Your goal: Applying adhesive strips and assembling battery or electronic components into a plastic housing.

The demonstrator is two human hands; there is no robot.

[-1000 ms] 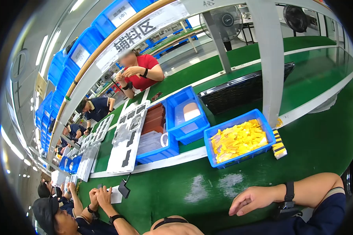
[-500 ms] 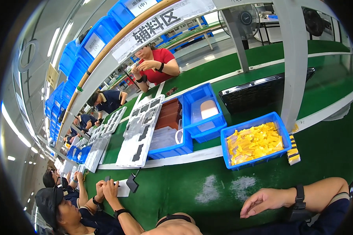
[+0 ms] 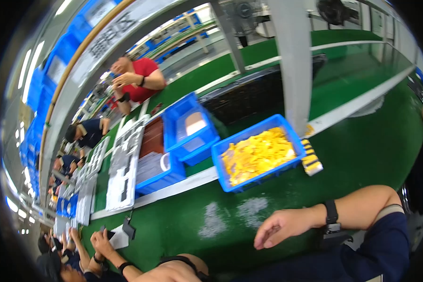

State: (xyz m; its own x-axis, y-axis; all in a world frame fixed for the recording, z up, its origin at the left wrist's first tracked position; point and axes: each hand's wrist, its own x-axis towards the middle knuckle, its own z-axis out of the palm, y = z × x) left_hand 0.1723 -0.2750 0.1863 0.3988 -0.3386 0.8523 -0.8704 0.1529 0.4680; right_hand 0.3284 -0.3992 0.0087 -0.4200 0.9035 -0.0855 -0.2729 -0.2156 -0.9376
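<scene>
Head view farther right, right hand (image 3: 283, 228) still loosely curled

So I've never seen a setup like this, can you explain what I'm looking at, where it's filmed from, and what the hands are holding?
There's no machine handling things here: a person wears a wide fisheye camera on their head, looking down, which is why straight edges bend. The wearer's right hand is over the green table, fingers loosely curled, apparently holding nothing. Their left arm is cut off at the lower edge, so I can't tell what that hand holds. Ahead is a blue bin full of yellow pieces, with a yellow-and-black striped object beside it. More blue bins and white trays stand further left. The hands at lower left belong to a co-worker.
</scene>
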